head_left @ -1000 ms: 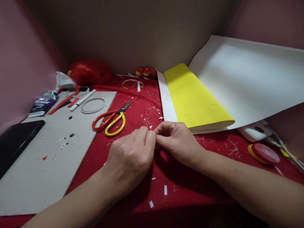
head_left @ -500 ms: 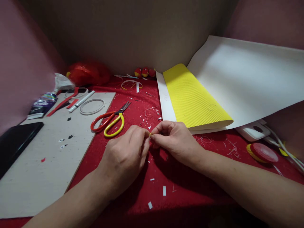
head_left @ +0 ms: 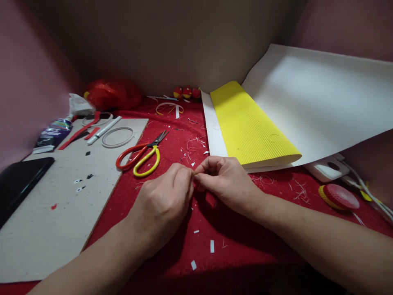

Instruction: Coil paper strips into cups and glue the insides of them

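My left hand and my right hand meet fingertip to fingertip above the red cloth. Both are closed in a pinch over a tiny yellow piece, which the fingers now almost wholly cover; its exact kind cannot be made out. Just beyond my left hand lie scissors with one red and one yellow handle, blades slightly apart. A folded sheet of yellow corrugated paper rests beyond my right hand on large white paper.
On the left, a pale board holds a black flat object, a tube, a white pen, clear rings and red strips. Small red-and-yellow figures stand at the back. Paper scraps and threads litter the cloth. A red-and-yellow coil lies right.
The fingers of my left hand have turned and closed further over the yellow piece, hiding most of it. My right hand has hardly moved.
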A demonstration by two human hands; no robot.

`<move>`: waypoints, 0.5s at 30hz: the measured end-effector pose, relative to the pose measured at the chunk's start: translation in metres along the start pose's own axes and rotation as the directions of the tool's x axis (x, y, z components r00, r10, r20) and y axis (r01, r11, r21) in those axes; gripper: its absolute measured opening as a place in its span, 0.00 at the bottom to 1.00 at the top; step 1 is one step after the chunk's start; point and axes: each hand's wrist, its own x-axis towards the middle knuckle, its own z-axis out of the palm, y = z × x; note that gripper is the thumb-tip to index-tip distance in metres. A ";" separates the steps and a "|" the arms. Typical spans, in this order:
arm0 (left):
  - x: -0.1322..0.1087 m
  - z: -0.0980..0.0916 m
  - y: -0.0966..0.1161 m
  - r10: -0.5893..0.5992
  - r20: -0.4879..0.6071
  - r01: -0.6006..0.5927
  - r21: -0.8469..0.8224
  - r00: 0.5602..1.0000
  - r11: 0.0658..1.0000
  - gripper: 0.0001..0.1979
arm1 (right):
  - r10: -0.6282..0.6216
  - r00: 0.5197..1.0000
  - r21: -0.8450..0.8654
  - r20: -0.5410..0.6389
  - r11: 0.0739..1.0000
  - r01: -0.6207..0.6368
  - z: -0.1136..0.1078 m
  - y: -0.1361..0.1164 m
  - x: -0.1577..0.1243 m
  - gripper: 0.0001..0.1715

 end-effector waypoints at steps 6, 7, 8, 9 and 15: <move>-0.001 0.001 -0.001 0.015 0.017 -0.015 -0.011 1.000 1.000 0.07 | 0.003 1.000 -0.008 -0.003 1.000 -0.003 0.000 -0.001 0.000 0.06; -0.001 0.001 0.000 0.018 0.018 -0.018 -0.010 1.000 1.000 0.07 | -0.002 1.000 -0.013 -0.002 1.000 0.002 0.000 0.000 0.000 0.06; -0.001 0.001 0.000 0.022 0.018 -0.022 -0.008 1.000 1.000 0.07 | -0.010 1.000 -0.021 -0.003 1.000 0.010 0.000 0.000 0.000 0.06; -0.001 0.002 0.000 0.027 0.012 -0.027 -0.004 1.000 1.000 0.07 | -0.019 1.000 -0.027 -0.002 0.999 0.019 0.000 0.000 0.000 0.06; 0.000 -0.001 0.003 -0.032 -0.027 0.030 -0.069 0.999 0.997 0.06 | -0.036 0.999 0.010 0.001 0.999 0.035 0.000 0.002 0.000 0.05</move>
